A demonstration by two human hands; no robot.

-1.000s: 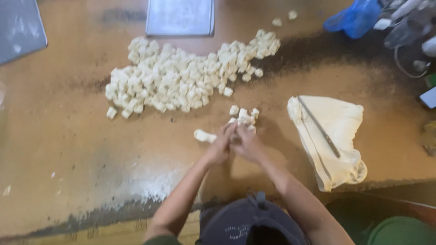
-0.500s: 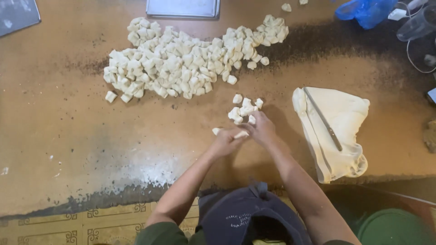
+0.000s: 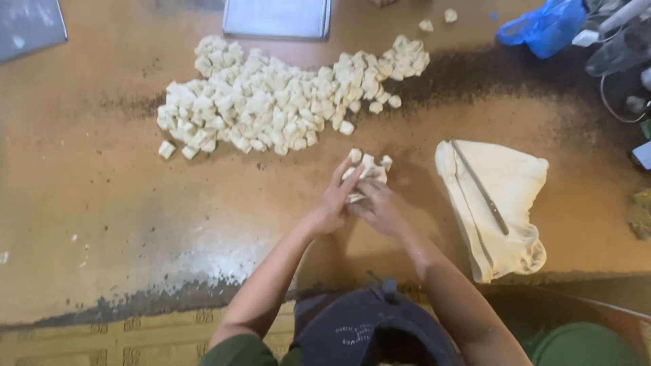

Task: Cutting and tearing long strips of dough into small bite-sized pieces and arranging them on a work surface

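My left hand (image 3: 331, 203) and my right hand (image 3: 377, 207) are pressed together at the middle of the brown worktop (image 3: 102, 203). Between them they hold a small cluster of pale dough pieces (image 3: 369, 165); the left fingers reach over its near side, and part of it is hidden under the hands. A long heap of several cut dough cubes (image 3: 285, 102) lies just beyond, apart from the hands. To the right lies a flat slab of dough (image 3: 508, 217) with a knife (image 3: 483, 192) resting on top.
A metal tray (image 3: 277, 17) sits at the far edge and another tray (image 3: 27, 24) at the far left corner. A blue plastic bag (image 3: 542, 27) and cables lie at the far right. Two loose dough bits (image 3: 437, 19) are near the tray. A green tub (image 3: 583, 346) stands below the near edge.
The lone dough piece that lay left of the small cluster is now gathered in with it. Both hands have moved forward and closed together on the cluster.
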